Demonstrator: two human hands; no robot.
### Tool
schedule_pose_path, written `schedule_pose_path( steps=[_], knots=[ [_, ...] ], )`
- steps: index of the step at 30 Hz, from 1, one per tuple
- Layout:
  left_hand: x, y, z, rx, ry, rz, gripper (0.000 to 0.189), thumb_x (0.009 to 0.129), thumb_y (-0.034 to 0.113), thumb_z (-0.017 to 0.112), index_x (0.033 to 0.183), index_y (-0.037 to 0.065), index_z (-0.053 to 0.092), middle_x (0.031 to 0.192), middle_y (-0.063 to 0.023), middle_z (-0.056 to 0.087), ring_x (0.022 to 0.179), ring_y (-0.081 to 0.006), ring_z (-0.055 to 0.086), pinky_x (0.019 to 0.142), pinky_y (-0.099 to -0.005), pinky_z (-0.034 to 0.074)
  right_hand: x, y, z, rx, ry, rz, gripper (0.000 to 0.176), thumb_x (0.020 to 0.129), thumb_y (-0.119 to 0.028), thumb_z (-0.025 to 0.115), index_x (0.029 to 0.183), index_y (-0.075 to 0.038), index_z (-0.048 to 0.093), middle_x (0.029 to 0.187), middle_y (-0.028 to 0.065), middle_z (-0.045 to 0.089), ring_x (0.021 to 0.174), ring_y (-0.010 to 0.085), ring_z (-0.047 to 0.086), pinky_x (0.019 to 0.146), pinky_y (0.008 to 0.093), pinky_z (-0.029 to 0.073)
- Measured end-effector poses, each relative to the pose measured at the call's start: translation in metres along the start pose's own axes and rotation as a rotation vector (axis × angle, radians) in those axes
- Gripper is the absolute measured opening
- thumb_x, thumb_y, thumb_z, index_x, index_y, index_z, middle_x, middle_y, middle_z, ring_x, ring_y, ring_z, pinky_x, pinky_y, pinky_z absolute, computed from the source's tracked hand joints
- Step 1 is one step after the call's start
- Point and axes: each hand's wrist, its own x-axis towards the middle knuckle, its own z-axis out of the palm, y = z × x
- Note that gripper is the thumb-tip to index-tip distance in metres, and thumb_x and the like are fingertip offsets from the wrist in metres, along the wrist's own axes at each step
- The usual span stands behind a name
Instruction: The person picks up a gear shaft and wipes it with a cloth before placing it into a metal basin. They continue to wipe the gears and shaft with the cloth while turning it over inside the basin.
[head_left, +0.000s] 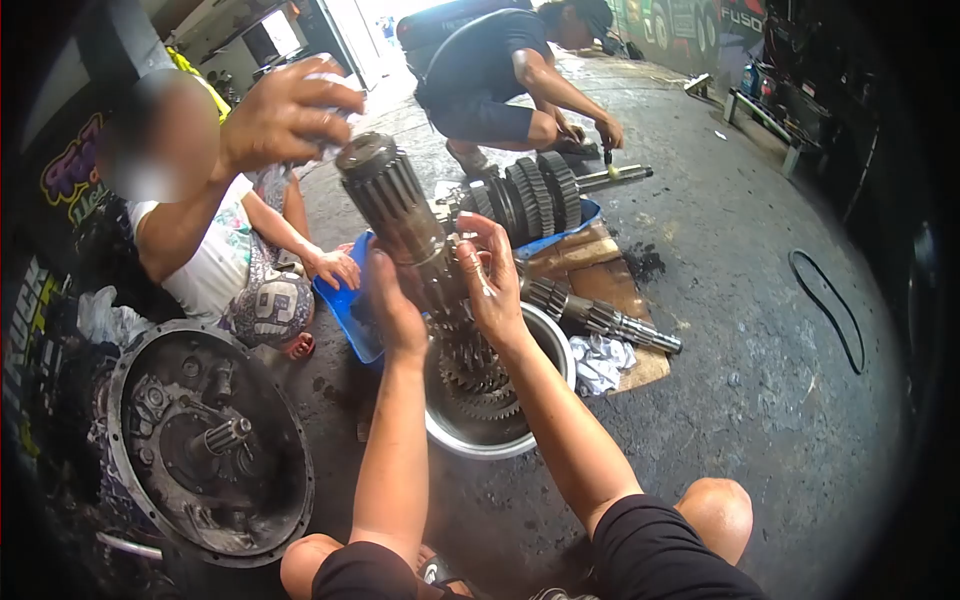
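A splined gear shaft (392,195) stands tilted in front of me, its lower end with gears (480,385) inside a round metal basin (555,425). My left hand (398,305) presses along its left side, the fingers partly hidden behind it. On the other side my right hand (492,285) curls its fingers and thumb against the shaft. Both hands hold it around the middle. Above the shaft's top end hovers another person's hand (290,112), blurred.
At left lies a round gearbox housing (215,440). Behind the basin, a larger gear assembly (535,195) rests over a blue tray (350,310). A second splined shaft (610,320) and a white rag (600,362) lie on cardboard (645,372). A crouching person (490,75) holds a brush (609,160). A black belt (828,310) is at right.
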Motion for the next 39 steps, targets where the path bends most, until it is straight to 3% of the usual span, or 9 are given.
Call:
schedule_pose_path(
  steps=[3,10,12,16,22,24,26,27,39],
  knots=[
    [-0.018,0.007,0.021,0.047,0.082,0.054,0.047,0.108,0.042,0.034,0.128,0.003,0.053,0.124,-0.0070,0.056,0.115,-0.0167,0.052,0.100,-0.0334,0.040,0.003,-0.005,0.010,-0.071,-0.168,-0.007,0.036,0.107,-0.025,0.044,0.126,0.002,0.056,0.113,0.0231,0.063,0.105,0.0358,0.062,0.093,0.0399,0.046],
    [-0.012,0.003,0.016,0.275,0.189,0.117,0.047,0.109,0.039,0.031,0.127,0.002,0.053,0.126,-0.0074,0.056,0.116,-0.0177,0.052,0.101,-0.0339,0.040,0.003,-0.006,0.017,-0.076,-0.113,-0.037,0.036,0.107,-0.020,0.037,0.119,0.006,0.059,0.109,0.0239,0.064,0.104,0.0390,0.061,0.092,0.0410,0.045],
    [-0.001,0.011,0.020,-0.150,0.224,-0.206,0.048,0.109,0.042,0.032,0.126,0.004,0.055,0.124,-0.0058,0.057,0.114,-0.0162,0.053,0.100,-0.0344,0.041,0.007,0.005,0.016,-0.097,-0.106,-0.008,0.038,0.107,-0.018,0.034,0.107,0.006,0.063,0.103,0.0265,0.062,0.099,0.0420,0.059,0.090,0.0430,0.044],
    [0.009,-0.005,0.019,-0.119,0.249,0.023,0.049,0.109,0.046,0.033,0.126,0.006,0.057,0.122,-0.0031,0.060,0.112,-0.0144,0.055,0.098,-0.0341,0.042,0.017,-0.006,0.012,-0.374,-0.103,-0.123,0.044,0.107,-0.028,0.031,0.103,0.007,0.058,0.091,0.0215,0.060,0.085,0.0327,0.059,0.081,0.0375,0.045],
    [0.014,-0.006,0.014,-0.268,0.088,-0.199,0.049,0.108,0.048,0.036,0.123,0.007,0.058,0.117,0.0001,0.062,0.104,-0.0101,0.056,0.091,-0.0301,0.044,0.012,-0.004,0.016,-0.330,0.042,-0.009,0.042,0.103,-0.029,0.038,0.098,0.006,0.061,0.087,0.0211,0.061,0.080,0.0313,0.060,0.077,0.0381,0.046],
    [0.015,-0.017,0.029,-0.206,0.425,0.012,0.049,0.108,0.050,0.036,0.113,0.009,0.061,0.102,0.0039,0.060,0.090,-0.0051,0.052,0.078,-0.0257,0.042,0.010,0.004,0.017,-0.309,0.012,0.042,0.042,0.103,-0.029,0.039,0.098,0.006,0.061,0.088,0.0209,0.062,0.081,0.0301,0.060,0.077,0.0381,0.046],
    [0.015,-0.030,0.003,-0.172,0.225,-0.035,0.049,0.108,0.051,0.036,0.112,0.009,0.060,0.101,0.0039,0.058,0.087,-0.0047,0.050,0.074,-0.0248,0.040,0.006,0.010,0.022,-0.259,0.194,0.088,0.042,0.104,-0.031,0.040,0.099,0.004,0.062,0.086,0.0184,0.063,0.079,0.0265,0.060,0.076,0.0360,0.046],
    [0.016,-0.034,-0.005,-0.130,0.026,-0.081,0.049,0.107,0.052,0.035,0.111,0.009,0.059,0.099,0.0039,0.057,0.085,-0.0042,0.048,0.071,-0.0238,0.039,0.006,0.005,0.021,-0.234,0.178,0.220,0.037,0.104,-0.024,0.040,0.097,0.005,0.062,0.091,0.0239,0.063,0.086,0.0391,0.060,0.082,0.0437,0.045],
    [0.005,-0.047,0.010,0.300,0.361,0.187,0.054,0.107,0.036,0.029,0.121,-0.007,0.060,0.122,-0.0165,0.063,0.113,-0.0255,0.058,0.098,-0.0379,0.043,0.005,-0.018,0.024,-0.363,-0.016,0.140,0.051,0.108,-0.034,0.031,0.104,0.003,0.065,0.084,0.0268,0.066,0.080,0.0452,0.065,0.071,0.0468,0.048]
  ],
)
